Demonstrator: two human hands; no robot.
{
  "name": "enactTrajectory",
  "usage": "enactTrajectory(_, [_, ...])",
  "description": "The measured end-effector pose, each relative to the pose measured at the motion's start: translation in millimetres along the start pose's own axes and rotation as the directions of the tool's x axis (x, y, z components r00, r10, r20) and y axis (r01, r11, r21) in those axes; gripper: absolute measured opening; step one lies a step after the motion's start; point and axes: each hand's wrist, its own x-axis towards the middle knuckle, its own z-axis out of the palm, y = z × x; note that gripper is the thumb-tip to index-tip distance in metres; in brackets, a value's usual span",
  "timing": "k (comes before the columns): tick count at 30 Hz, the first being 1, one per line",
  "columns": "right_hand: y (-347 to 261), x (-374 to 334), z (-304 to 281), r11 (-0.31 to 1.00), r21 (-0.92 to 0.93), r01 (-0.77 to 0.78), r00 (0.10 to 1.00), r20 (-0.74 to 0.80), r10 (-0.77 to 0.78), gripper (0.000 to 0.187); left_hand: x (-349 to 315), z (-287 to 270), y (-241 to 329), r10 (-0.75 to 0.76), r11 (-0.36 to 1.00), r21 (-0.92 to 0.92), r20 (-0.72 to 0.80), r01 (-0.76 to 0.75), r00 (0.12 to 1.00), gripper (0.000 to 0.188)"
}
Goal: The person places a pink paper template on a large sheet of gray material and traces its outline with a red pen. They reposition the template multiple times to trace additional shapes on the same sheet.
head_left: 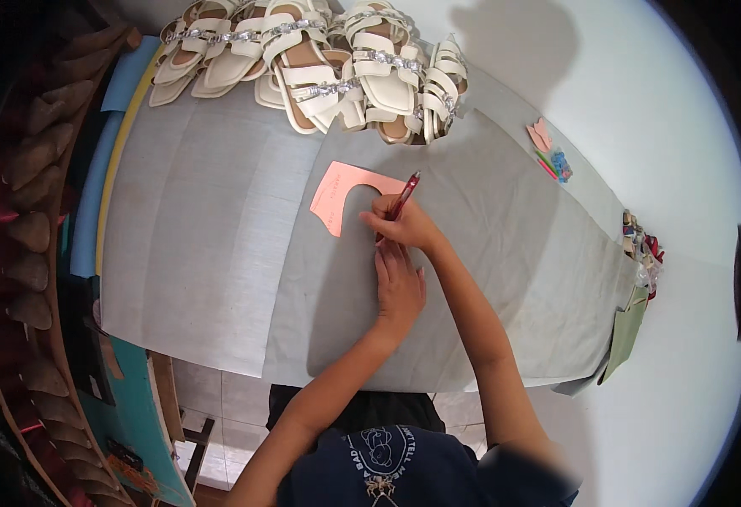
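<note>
Left of the right hand (402, 221), which grips a red pen (404, 193), lies a pink cut-out (331, 201), seemingly being traced; the left hand (401, 286), unclenched, should next brace steadily.

1. One left hand (401, 286), one right hand (409, 225).
2. One pen (405, 194).
3. One large pink card (331, 193).
4. Over five white sandals (386, 91), overlapping; exact count unclear.
5. Over ten shoe forms (31, 231).
</note>
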Motion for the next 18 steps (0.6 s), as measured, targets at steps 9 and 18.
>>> enactTrajectory(9, [-3.4,3.0,-1.9,0.997,-0.06,-0.054,0.996,0.067,0.058,0.041,-5.5,7.9,-4.4,-0.005,0.972,-0.233,-0.089,-0.016,0.996,0.066])
enactTrajectory(18, [-3.3,6.7,-7.2,0.991,-0.136,0.001,0.992,0.129,0.017,0.037,-4.7,5.6,-4.2,0.012,0.987,-0.16,-0.071,-0.024,0.997,0.068])
